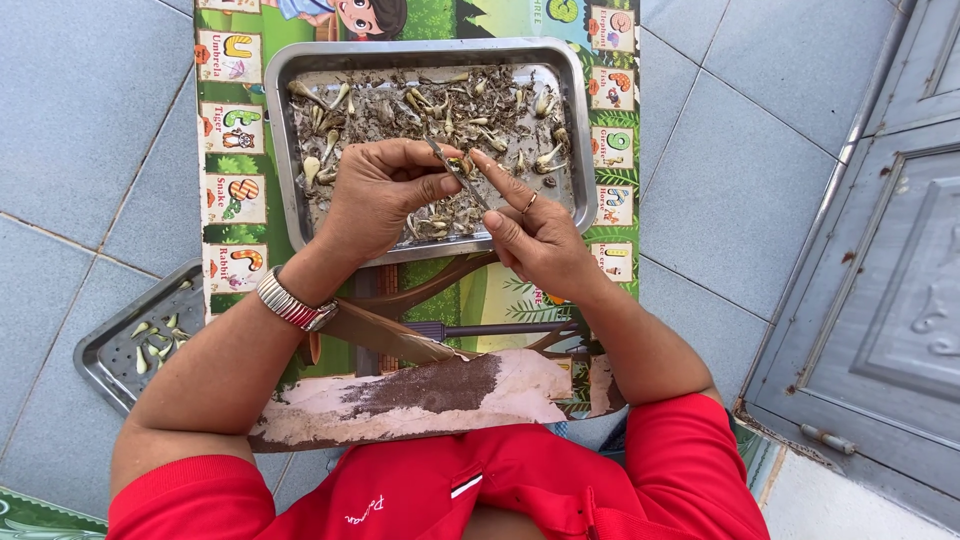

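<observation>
Left hand (pixel 378 195) curls around a thin blade (pixel 452 170); right hand (pixel 530 235) pinches a small bulb (pixel 468 163) against it, above the metal tray (pixel 285 120) of dirty bulbs. Tray sits on a colourful picture desk (pixel 230 200), grey tiled floor (pixel 90 130) around.

Silver-grey metal tray (pixel 283 150) up top, its load a dull brown-grey litter of husks (pixel 400 110) flecked with pale cream bulbs (pixel 311 168). Under it, a bright green children's picture mat (pixel 225 140) bordered with cream cards showing colourful letters and animals. Red shirt (pixel 560 480) with a small white-and-black stripe. Silver banded wristwatch (pixel 293 303). Second steel tray (pixel 110 365) holds pale green-white cloves (pixel 152 345). Floor tiles (pixel 90 110) blue-grey; door (pixel 880 300) grey with rust spots.
</observation>
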